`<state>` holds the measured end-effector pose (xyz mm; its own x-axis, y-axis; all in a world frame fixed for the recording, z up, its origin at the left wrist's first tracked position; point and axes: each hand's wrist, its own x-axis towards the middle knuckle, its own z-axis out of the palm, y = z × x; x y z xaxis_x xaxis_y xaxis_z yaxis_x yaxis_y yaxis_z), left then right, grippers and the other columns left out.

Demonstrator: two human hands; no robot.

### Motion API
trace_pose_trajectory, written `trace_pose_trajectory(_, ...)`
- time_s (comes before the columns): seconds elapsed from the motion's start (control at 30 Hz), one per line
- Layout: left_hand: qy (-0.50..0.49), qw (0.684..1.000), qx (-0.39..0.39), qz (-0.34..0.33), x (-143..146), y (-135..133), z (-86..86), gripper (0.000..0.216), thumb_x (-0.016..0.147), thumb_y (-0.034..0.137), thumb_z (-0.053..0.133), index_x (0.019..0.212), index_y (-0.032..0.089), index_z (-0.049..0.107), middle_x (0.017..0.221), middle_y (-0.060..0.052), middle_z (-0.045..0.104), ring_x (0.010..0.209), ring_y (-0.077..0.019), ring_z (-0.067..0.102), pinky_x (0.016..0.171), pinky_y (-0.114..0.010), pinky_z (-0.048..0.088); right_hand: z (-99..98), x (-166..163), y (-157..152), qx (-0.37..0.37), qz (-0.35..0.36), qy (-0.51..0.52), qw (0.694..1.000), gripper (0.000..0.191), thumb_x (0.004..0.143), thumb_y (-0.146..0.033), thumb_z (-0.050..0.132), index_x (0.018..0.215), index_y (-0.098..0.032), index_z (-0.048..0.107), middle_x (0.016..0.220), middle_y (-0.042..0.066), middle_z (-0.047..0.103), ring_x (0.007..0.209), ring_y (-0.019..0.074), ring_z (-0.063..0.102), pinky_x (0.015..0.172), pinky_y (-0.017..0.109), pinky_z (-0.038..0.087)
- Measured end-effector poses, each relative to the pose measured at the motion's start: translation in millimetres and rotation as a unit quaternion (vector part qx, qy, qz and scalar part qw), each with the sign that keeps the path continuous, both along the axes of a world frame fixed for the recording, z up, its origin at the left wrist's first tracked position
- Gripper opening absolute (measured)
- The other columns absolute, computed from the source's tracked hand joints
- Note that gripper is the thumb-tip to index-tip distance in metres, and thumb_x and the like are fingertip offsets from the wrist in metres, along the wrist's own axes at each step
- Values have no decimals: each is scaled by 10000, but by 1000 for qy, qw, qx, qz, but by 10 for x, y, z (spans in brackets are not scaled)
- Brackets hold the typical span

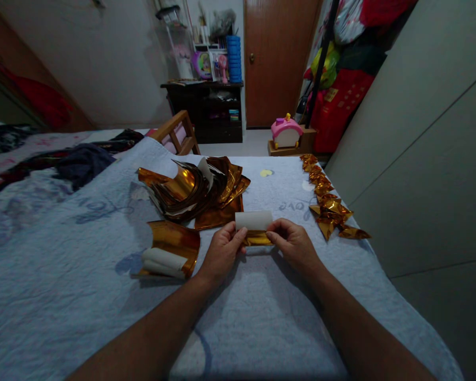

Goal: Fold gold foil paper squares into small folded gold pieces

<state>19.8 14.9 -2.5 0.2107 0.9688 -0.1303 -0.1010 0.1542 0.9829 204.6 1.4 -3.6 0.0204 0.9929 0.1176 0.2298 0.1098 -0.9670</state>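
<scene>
Both my hands pinch one sheet of gold foil paper (254, 225) rolled so its white back shows on top, held just above the light blue bedspread (103, 307). My left hand (222, 253) grips its left end with thumb and fingers closed. My right hand (293, 244) grips its right end the same way. A loose pile of gold foil sheets (194, 188) lies just beyond my hands. A curled gold sheet (168, 248) rests left of my left hand. A row of folded gold pieces (327, 203) runs along the bed's right edge.
Dark clothes (79, 161) lie on the bed at the far left. A wooden chair (176, 132) stands past the bed's far edge. A grey wall panel (420, 159) is close on the right. A dark shelf unit (210, 111), a door and a pink toy (285, 132) are further back.
</scene>
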Motion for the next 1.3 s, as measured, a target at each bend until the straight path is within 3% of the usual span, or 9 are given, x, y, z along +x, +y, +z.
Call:
trace_pose_trajectory(0.23,-2,1000,-16,3,-2,4,-2,364,824,455,708,1063,180,719,974,-40,711,680,-97,575,542,-174,453,18,-6,-10,10,-5,-22,1000,96,790,-297,640,772,-203,642,724,5,629,682,168,576,640,288,436)
trace_pose_trajectory(0.43,-8,1000,-6,8,-17,14,3,371,804,452,730,1043,168,732,671,25,607,536,-79,457,501,-186,374,47,-4,-24,15,2,-8,1000,105,800,-312,650,803,-210,624,728,-1,619,689,167,580,664,292,451)
trace_pose_trajectory(0.57,-12,1000,-1,13,-31,30,-18,374,822,475,711,1020,157,715,602,47,531,514,-74,401,483,-178,314,72,-4,-40,21,-1,14,1000,140,792,-337,664,818,-215,599,714,-13,584,665,154,545,632,278,433)
trace_pose_trajectory(0.93,-34,999,-6,2,-33,48,-72,414,840,457,717,1126,158,708,738,21,586,529,-61,374,479,-176,319,101,-7,-56,39,-9,28,999,132,788,-305,684,780,-210,593,731,-6,588,681,153,555,654,285,437)
trace_pose_trajectory(1.07,-52,999,-13,3,-27,42,-58,422,817,449,747,1138,177,717,760,24,598,521,-53,388,474,-169,352,86,-15,-44,58,-33,55,996,185,762,-281,721,867,-224,580,762,-17,589,695,146,556,663,276,443)
trace_pose_trajectory(1.17,-60,998,-13,5,-24,40,-50,405,810,441,756,1119,180,726,758,24,606,513,-49,401,466,-163,365,78,-14,-40,40,-27,89,995,272,746,-297,737,954,-228,576,799,-12,605,722,153,574,669,277,449)
trace_pose_trajectory(1.3,-75,997,-10,2,-20,41,-42,390,805,421,766,1113,182,732,737,25,610,515,-52,429,469,-158,395,86,-6,-57,8,7,72,997,181,791,-346,693,881,-209,615,775,3,605,710,160,562,676,295,436)
